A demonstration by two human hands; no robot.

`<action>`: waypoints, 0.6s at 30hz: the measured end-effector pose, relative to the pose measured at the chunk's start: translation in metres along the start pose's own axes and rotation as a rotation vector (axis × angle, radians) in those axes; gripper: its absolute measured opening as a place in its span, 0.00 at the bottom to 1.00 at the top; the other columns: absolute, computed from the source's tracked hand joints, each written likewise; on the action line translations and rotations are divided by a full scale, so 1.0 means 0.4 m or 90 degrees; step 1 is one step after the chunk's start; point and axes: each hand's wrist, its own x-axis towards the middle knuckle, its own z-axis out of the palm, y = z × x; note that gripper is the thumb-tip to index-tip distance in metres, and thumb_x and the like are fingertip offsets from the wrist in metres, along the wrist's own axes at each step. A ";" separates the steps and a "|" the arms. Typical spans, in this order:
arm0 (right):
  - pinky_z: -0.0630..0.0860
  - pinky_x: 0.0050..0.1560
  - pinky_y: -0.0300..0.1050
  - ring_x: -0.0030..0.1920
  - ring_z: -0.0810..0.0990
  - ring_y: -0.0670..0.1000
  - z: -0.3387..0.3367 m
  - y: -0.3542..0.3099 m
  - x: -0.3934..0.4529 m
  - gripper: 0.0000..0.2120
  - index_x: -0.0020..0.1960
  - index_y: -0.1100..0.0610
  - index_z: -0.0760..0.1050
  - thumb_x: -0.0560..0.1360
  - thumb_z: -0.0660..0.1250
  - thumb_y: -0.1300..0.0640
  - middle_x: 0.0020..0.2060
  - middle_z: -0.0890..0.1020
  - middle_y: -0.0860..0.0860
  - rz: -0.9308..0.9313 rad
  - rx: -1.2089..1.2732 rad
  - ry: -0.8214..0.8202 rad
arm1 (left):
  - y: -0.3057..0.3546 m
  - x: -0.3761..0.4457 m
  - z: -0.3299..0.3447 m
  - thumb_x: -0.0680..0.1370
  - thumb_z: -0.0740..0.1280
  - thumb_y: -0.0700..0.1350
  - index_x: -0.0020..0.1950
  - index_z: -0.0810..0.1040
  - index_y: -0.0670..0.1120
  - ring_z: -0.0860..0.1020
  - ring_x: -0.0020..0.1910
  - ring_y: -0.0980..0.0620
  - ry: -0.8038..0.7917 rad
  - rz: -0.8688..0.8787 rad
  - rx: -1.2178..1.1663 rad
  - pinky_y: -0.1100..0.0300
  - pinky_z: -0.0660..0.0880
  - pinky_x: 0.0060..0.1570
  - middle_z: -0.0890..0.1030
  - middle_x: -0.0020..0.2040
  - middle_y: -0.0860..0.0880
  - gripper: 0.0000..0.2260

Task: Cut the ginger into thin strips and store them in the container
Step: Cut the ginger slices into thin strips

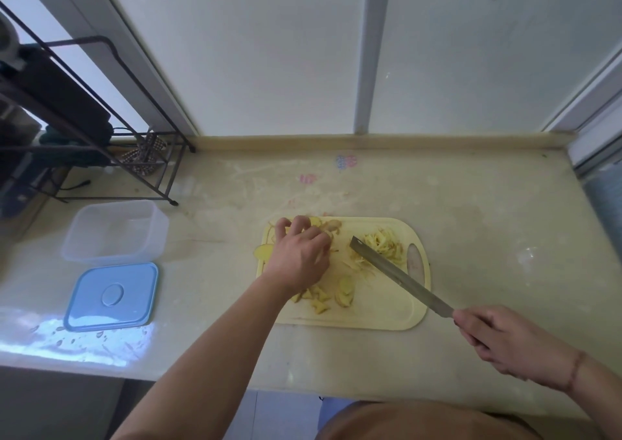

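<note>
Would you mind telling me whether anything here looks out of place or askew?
One pale yellow ginger slice overhangs the left edge of the cream plastic cutting board, partly on the counter, beside the left hand. Nothing else stands out.

Both forearms are bare, with no sleeves in sight. The left hand (299, 254) wears nothing on its wrist or fingers. The right hand (498, 342) has a thin reddish-brown band (576, 370) round its wrist. At the near edge shows a patch of orange-brown clothing (420, 421).
</note>
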 end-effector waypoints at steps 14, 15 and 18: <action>0.55 0.23 0.38 0.24 0.56 0.48 0.002 0.003 0.004 0.20 0.38 0.58 0.64 0.79 0.58 0.43 0.26 0.60 0.50 0.004 0.003 -0.002 | 0.115 -0.036 -0.036 0.78 0.70 0.48 0.61 0.76 0.56 0.77 0.49 0.58 -0.228 -0.363 -0.342 0.49 0.65 0.67 0.78 0.42 0.59 0.12; 0.54 0.23 0.38 0.24 0.56 0.48 0.003 0.003 0.004 0.21 0.37 0.57 0.64 0.79 0.58 0.42 0.26 0.61 0.50 0.005 0.000 -0.004 | 0.121 -0.038 -0.032 0.78 0.69 0.48 0.62 0.76 0.55 0.77 0.50 0.57 -0.260 -0.345 -0.304 0.50 0.63 0.67 0.78 0.42 0.59 0.13; 0.54 0.23 0.38 0.24 0.56 0.49 0.009 0.002 0.001 0.23 0.37 0.57 0.65 0.74 0.58 0.36 0.26 0.61 0.51 0.007 0.001 -0.010 | 0.121 -0.045 -0.019 0.79 0.67 0.51 0.64 0.76 0.54 0.76 0.54 0.54 -0.279 -0.305 -0.211 0.50 0.62 0.65 0.80 0.44 0.58 0.14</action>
